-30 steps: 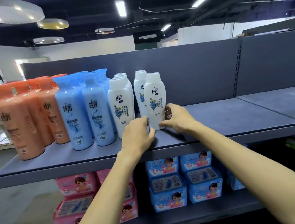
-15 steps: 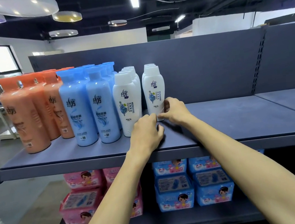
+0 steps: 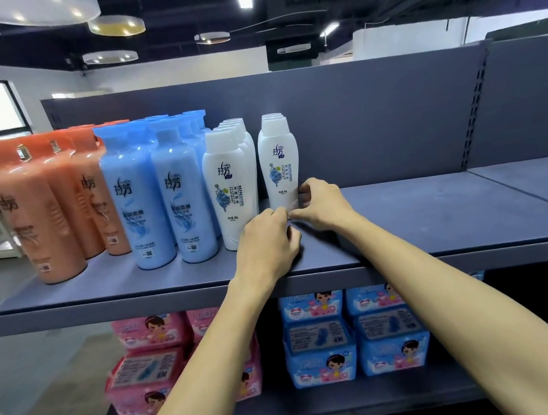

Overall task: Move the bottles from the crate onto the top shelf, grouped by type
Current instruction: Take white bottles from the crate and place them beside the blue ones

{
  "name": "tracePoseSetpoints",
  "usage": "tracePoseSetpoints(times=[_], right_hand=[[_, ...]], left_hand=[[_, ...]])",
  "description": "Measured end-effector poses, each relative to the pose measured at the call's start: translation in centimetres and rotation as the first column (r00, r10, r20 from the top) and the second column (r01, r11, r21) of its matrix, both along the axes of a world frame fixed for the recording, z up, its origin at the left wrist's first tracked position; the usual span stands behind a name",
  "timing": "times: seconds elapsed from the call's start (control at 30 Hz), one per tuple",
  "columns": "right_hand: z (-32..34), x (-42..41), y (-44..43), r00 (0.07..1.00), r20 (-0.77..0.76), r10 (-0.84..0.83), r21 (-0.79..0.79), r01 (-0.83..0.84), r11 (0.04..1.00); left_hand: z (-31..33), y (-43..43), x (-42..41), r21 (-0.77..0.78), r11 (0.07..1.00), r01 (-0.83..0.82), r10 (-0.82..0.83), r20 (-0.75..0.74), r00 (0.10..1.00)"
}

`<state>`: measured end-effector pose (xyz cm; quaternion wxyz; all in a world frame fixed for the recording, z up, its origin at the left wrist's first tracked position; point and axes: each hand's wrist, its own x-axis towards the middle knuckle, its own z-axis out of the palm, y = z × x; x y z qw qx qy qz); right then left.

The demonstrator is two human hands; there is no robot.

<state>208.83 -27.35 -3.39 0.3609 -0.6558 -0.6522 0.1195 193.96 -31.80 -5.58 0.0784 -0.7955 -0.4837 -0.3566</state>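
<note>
On the grey top shelf stand rows of orange bottles, blue bottles and white bottles, grouped by colour from left to right. A second row of white bottles starts with the front white bottle, upright, with more behind it. My right hand grips the base of that front bottle from the right, fingers curled round it. My left hand touches the same base from the front left with its fingertips. The crate is out of view.
The shelf's right half is bare, with a grey back panel behind. On the lower shelf sit pink packs on the left and blue packs on the right. An open aisle floor lies to the left.
The front white bottle has slid back on the shelf, in line with the bottles behind it. Both hands followed it and stay at its base. My view has moved closer and slightly right.
</note>
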Motion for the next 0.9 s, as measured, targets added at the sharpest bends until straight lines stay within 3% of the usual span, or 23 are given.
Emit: tracePoseSetpoints(times=[0.53, 0.77, 0.9], right_hand=[[2.4, 1.8, -7.3, 0.976, 0.22, -0.01, 0.062, -0.004, 0.998], [3.1, 1.3, -11.0, 0.967, 0.256, -0.024, 0.075, 0.005, 0.997], [1.2, 1.6, -16.0, 0.963, 0.27, 0.002, 0.127, -0.038, 0.991]], left_hand=[[0.9, -1.7, -0.3, 0.029, 0.999, 0.044, -0.045, 0.035, 0.998], [2.8, -3.5, -1.3, -0.033, 0.999, 0.032, -0.034, -0.06, 0.998], [1.6, -7.5, -2.6, -0.04, 0.989, 0.145, -0.147, -0.055, 0.988]])
